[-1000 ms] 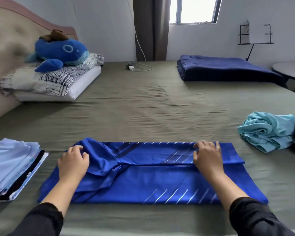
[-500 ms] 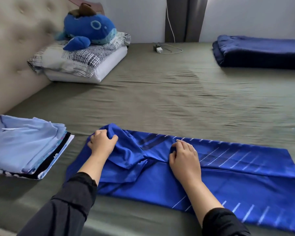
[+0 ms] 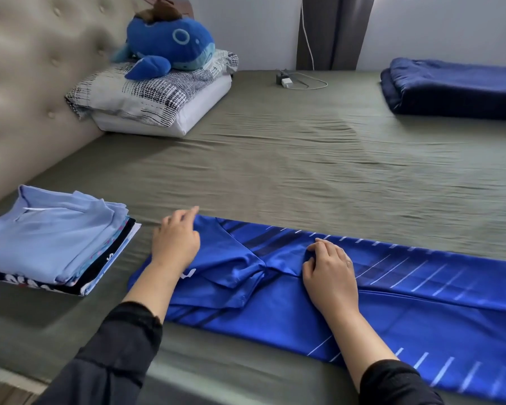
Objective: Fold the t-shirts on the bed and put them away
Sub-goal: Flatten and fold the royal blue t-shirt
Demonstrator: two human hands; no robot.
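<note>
From my remote seat, the blue shirt lay along the near edge of the bed, already folded lengthwise into a long band, its sleeve end bunched at the left. The left hand rested flat on that bunched end, fingers loosely spread and clamped on nothing; I judged it was there to press the sleeve down so the slippery fabric would not spring open. The right hand sat at the band's middle with its fingers curled and pinching a small ridge of cloth, which I took as marking the line for the crosswise fold and anchoring the shirt while the left end gets smoothed. Just beside the shirt on the left sat a stack of folded shirts, pale blue on top, near enough to receive this one. As for writing, a white mark showed on the shirt by the left wrist and white letters on a dark edge within the stack, but both were too cut off for me to read.
</note>
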